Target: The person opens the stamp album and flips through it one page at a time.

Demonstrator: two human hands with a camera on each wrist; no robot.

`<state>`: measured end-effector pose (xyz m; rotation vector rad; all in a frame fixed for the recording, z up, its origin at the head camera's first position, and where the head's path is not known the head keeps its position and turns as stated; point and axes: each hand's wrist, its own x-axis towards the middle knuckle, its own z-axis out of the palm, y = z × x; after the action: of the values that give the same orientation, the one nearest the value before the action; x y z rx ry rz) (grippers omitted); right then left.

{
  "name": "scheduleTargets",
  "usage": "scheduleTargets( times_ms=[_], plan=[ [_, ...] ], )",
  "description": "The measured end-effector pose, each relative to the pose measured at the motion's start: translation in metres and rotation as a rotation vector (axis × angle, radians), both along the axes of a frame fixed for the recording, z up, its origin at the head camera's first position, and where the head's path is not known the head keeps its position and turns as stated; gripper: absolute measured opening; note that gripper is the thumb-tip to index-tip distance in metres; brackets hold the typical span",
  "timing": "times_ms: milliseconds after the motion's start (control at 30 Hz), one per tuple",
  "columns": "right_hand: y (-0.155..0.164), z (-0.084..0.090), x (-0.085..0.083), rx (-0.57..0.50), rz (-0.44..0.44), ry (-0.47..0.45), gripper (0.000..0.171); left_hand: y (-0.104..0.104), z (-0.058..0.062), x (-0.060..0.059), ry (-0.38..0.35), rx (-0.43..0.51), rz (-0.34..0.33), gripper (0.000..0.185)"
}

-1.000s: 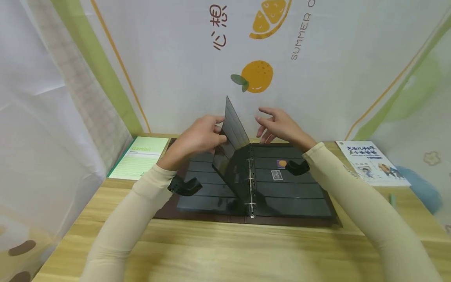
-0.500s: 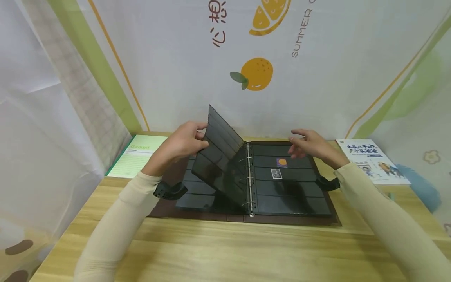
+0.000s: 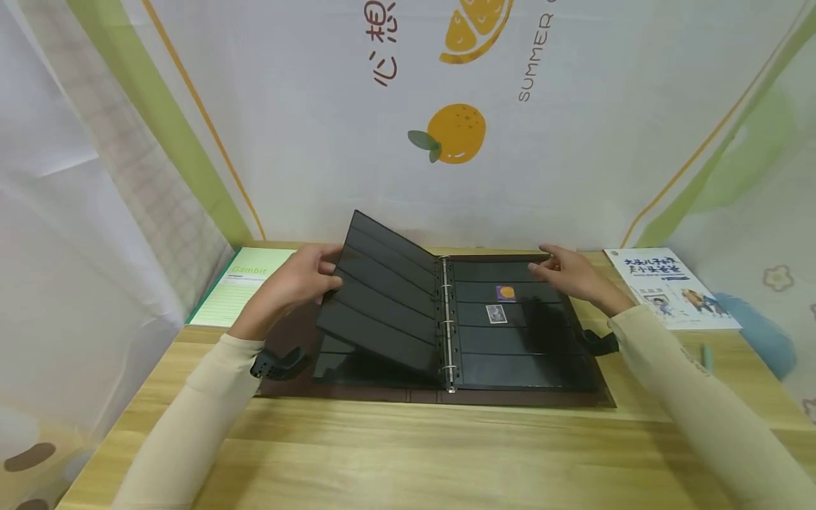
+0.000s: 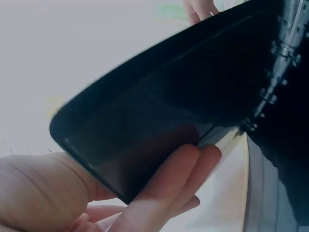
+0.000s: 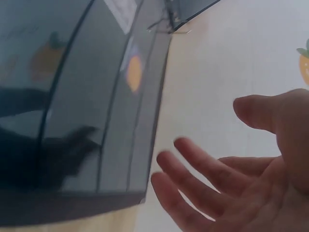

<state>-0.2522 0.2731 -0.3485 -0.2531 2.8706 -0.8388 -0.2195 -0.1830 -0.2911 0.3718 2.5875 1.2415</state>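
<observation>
An open stamp album (image 3: 446,397) with a brown cover and metal rings lies on the table. My left hand (image 3: 296,283) pinches the outer edge of a black pocket page (image 3: 385,297), tilted up on the left side of the rings. In the left wrist view the page corner sits between thumb and fingers (image 4: 166,181). Over the top right corner of the right-hand page (image 3: 497,361) hovers my right hand (image 3: 567,273), its fingers relaxed with nothing in them. That page carries a purple and orange stamp (image 3: 506,294) and a grey, white-edged stamp (image 3: 496,314).
A pale green Gambit notepad (image 3: 239,290) lies at the table's left back. At the right back is a white picture booklet (image 3: 676,290), with a small green object (image 3: 707,358) in front of it. A printed curtain (image 3: 344,156) hangs behind the table.
The left hand has swung the page leftward and down from nearly upright. My right hand has moved away from the rings to the right and lower, over the right page's outer corner.
</observation>
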Motion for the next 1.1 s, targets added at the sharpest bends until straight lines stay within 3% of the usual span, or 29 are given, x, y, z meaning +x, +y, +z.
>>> scheduleTargets(
  times_ms=[200,333,533,700,867,1100],
  plan=[
    [0.013,-0.017,-0.001,0.169,0.018,0.038,0.08,-0.012,-0.018,-0.003,-0.059,-0.096,0.042,0.073],
    [0.021,-0.025,0.002,0.214,0.064,0.025,0.087,-0.019,-0.031,-0.006,-0.11,-0.134,0.041,0.074],
    [0.027,-0.033,0.005,0.203,0.113,0.019,0.092,-0.025,-0.048,-0.012,-0.166,-0.147,0.021,0.074],
    [0.029,-0.036,0.004,0.221,0.112,-0.01,0.097,-0.022,-0.061,-0.017,-0.211,-0.23,0.029,0.073],
    [0.029,-0.037,0.003,0.188,0.131,0.018,0.097,-0.018,-0.069,-0.017,-0.202,-0.334,0.049,0.072],
    [0.03,-0.039,0.002,0.173,0.119,0.022,0.097,-0.014,-0.071,-0.013,-0.163,-0.379,0.047,0.074]
  ],
)
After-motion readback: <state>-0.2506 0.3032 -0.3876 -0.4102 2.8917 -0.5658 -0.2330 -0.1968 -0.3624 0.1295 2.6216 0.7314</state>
